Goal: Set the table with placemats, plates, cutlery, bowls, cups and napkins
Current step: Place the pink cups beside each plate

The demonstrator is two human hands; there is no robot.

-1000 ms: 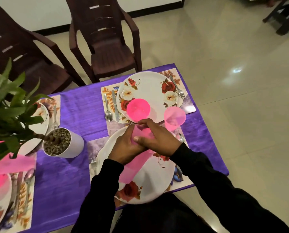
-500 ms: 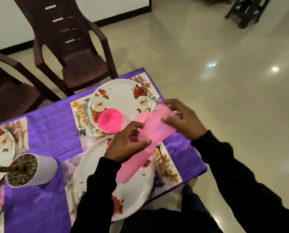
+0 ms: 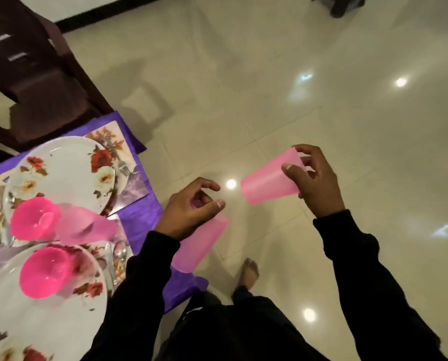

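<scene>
- Right hand (image 3: 315, 179): fingers and thumb curled round the rim end of a pale pink cup (image 3: 269, 179), which lies tilted on its side in the air, base pointing left, over the floor (image 3: 295, 74) and well clear of the counter (image 3: 137, 217).
- Left hand (image 3: 191, 212): fingers curled round the top of a second pink cup (image 3: 199, 243), or possibly a nested stack; which it is cannot be told. It is held just past the counter's right edge, base pointing down and toward the person.
- The two cups are apart, with bare floor showing between them.
- Handling, as a judgement: thin translucent plastic, so light, slightly flexible, not fragile, but smooth. A grip round the wall near the rim should serve; squeezing hard may deform the cup.
- Counter, left of the hands: purple cloth, patterned placemats, a far floral plate (image 3: 61, 173) and a near floral plate (image 3: 35, 308), each with a bright pink bowl (image 3: 34, 221) on it; the near one's bowl (image 3: 44, 272) sits toward that plate's far rim.
- A third pale cup (image 3: 85, 226) appears to stand between the two settings; it is motion-blurred.
- Cutlery lies beside the plates, indistinct. No napkin can be made out.
- The counter's left part is cut off; a dark chair (image 3: 35, 82) stands far left.
</scene>
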